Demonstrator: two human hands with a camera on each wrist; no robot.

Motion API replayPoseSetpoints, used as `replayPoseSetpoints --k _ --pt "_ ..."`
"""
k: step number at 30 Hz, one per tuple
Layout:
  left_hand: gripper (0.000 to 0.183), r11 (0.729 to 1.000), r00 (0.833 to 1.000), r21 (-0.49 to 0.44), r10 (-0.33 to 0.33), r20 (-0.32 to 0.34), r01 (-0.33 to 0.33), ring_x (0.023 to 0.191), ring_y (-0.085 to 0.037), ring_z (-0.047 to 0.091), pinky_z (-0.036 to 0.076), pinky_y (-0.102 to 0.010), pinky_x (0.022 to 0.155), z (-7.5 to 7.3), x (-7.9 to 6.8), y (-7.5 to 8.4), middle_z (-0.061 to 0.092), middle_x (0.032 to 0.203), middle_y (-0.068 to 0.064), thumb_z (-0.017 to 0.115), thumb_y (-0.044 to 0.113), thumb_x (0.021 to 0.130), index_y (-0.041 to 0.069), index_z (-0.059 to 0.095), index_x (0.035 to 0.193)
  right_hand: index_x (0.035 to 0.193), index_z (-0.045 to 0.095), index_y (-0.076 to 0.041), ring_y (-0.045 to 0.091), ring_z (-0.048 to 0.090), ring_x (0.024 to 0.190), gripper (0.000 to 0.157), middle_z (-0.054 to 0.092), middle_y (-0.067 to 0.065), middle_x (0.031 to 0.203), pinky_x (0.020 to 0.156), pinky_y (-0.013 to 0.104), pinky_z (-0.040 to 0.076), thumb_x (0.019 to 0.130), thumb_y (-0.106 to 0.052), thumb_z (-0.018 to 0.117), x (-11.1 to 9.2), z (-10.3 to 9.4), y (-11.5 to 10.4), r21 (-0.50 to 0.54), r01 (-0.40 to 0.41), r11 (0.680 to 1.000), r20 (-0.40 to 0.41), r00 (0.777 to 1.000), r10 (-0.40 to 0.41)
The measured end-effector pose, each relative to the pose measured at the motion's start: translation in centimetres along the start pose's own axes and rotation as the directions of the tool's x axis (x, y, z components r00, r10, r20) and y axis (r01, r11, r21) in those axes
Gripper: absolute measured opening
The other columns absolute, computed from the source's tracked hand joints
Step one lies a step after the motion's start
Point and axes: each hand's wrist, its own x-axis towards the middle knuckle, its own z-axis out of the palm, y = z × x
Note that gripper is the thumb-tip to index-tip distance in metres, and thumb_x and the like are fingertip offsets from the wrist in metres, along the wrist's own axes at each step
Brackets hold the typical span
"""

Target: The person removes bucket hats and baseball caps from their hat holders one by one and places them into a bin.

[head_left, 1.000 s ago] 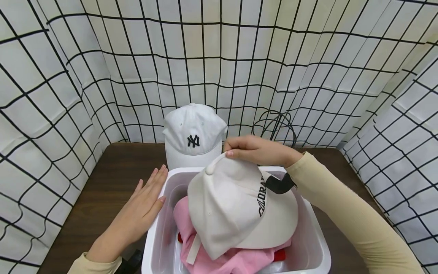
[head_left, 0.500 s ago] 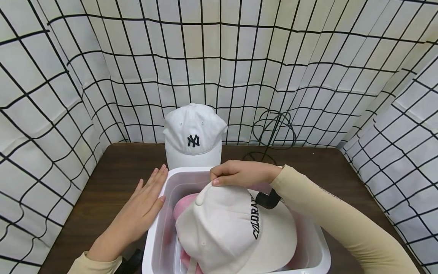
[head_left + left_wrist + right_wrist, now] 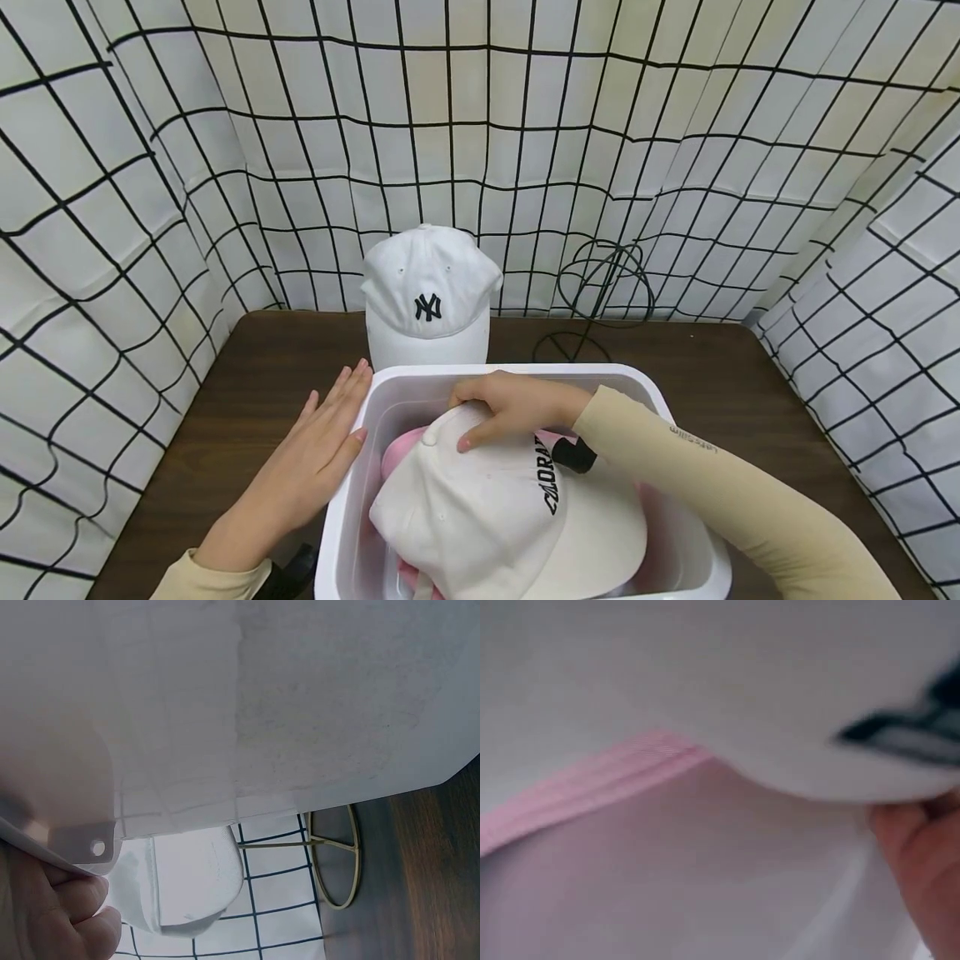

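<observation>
An off-white baseball cap [image 3: 480, 508] with dark lettering lies tilted in a white plastic bin [image 3: 341, 517], over pink cloth [image 3: 402, 448]. My right hand [image 3: 517, 408] holds the cap's far edge, its thumb on the crown and its fingers over the edge. The right wrist view shows fingertips [image 3: 907, 832] at that edge, close and blurred, with a pink fabric strip [image 3: 607, 776] alongside. Against the bin's left side rests my left hand [image 3: 303, 467], fingers stretched along the rim. In the left wrist view the bin's outer wall [image 3: 315, 697] fills most of the picture.
Behind the bin, a white cap [image 3: 427, 287] with a black NY logo stands upright on the brown wooden table [image 3: 712, 375]. A coil of thin black cable [image 3: 606, 279] lies to its right by the wall. White panels with black grid lines [image 3: 487, 125] enclose the table.
My right hand has lowered the off-white cap into the bin and shifted toward the left. Its thumb has since spread onto the crown. The left hand stays at the rim.
</observation>
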Motion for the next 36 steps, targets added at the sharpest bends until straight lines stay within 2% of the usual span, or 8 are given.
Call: replayPoseSetpoints --k 3,8,13,17,20,23,28,36 --pt "0.060 1.000 1.000 0.000 0.000 -0.002 0.000 0.142 -0.027 0.015 0.006 -0.049 0.113 0.0 0.0 0.0 0.021 0.155 -0.012 0.045 0.016 0.098 0.006 0.019 0.151 0.114 0.061 -0.015 0.004 0.051 0.099 0.040 0.058 -0.009 0.108 0.091 0.021 0.040 0.080 -0.029 0.076 -0.9 -0.4 -1.1 -0.105 0.037 0.994 -0.049 0.998 -0.042" --pt "0.060 1.000 1.000 -0.008 0.004 -0.004 -0.004 0.142 -0.027 0.016 0.007 -0.050 0.113 0.1 0.1 0.0 0.020 0.155 -0.011 0.046 0.016 0.098 0.006 0.019 0.151 0.130 0.054 -0.017 0.004 0.046 0.116 0.060 0.051 -0.009 0.126 0.100 0.025 0.036 0.077 -0.032 0.078 -3.1 -1.0 -2.2 -0.090 0.072 0.993 -0.079 0.994 -0.079" --pt "0.059 1.000 1.000 -0.003 0.006 -0.003 -0.006 0.142 -0.028 0.016 0.006 -0.049 0.113 0.0 0.1 0.0 0.021 0.155 -0.012 0.045 0.016 0.098 0.004 0.020 0.150 0.141 0.043 -0.015 0.011 0.032 0.135 0.081 0.037 -0.001 0.147 0.109 0.030 0.026 0.073 -0.038 0.080 -4.8 -0.5 -2.5 -0.097 0.159 0.982 0.016 0.987 -0.158" --pt "0.059 1.000 1.000 -0.006 -0.001 -0.003 0.001 0.142 -0.028 0.015 0.006 -0.049 0.113 0.0 0.1 0.0 0.021 0.155 -0.012 0.044 0.017 0.098 0.005 0.020 0.150 0.145 0.036 -0.011 0.021 0.018 0.142 0.090 0.024 0.008 0.154 0.113 0.039 0.018 0.073 -0.042 0.079 -4.7 1.0 -2.5 -0.192 0.236 0.952 0.108 0.970 -0.219" --pt "0.058 1.000 1.000 -0.012 -0.004 -0.003 0.004 0.142 -0.028 0.015 0.006 -0.049 0.113 0.0 0.1 0.1 0.020 0.155 -0.012 0.044 0.017 0.099 0.005 0.020 0.150 0.148 0.032 -0.011 0.024 0.013 0.143 0.091 0.020 0.008 0.156 0.112 0.048 0.015 0.076 -0.045 0.075 -4.1 2.3 -2.3 -0.264 0.222 0.939 0.163 0.969 -0.183" --pt "0.058 1.000 1.000 -0.008 -0.002 -0.003 0.002 0.142 -0.028 0.015 0.006 -0.049 0.113 0.1 0.0 0.0 0.020 0.155 -0.012 0.044 0.016 0.099 0.004 0.020 0.150 0.150 0.027 -0.013 0.023 0.011 0.143 0.091 0.017 0.006 0.156 0.111 0.053 0.015 0.079 -0.048 0.071 -3.3 3.3 -2.0 -0.306 0.170 0.937 0.209 0.972 -0.108" --pt "0.059 1.000 1.000 -0.008 -0.001 -0.005 0.001 0.143 -0.026 0.015 0.006 -0.049 0.113 0.1 0.1 0.1 0.021 0.155 -0.012 0.045 0.016 0.098 0.005 0.020 0.150 0.150 0.025 -0.013 0.023 0.012 0.143 0.090 0.018 0.008 0.156 0.111 0.051 0.016 0.081 -0.051 0.067 -2.3 4.4 -1.4 -0.348 0.115 0.930 0.241 0.970 -0.030" --pt "0.059 1.000 1.000 -0.016 -0.004 -0.001 0.004 0.142 -0.027 0.015 0.006 -0.050 0.113 0.1 0.2 0.1 0.019 0.155 -0.011 0.045 0.016 0.098 0.005 0.020 0.150 0.152 0.022 -0.015 0.020 0.012 0.143 0.091 0.017 0.006 0.156 0.110 0.051 0.019 0.082 -0.059 0.061 -1.8 6.1 -0.7 -0.440 0.079 0.894 0.269 0.962 0.047"
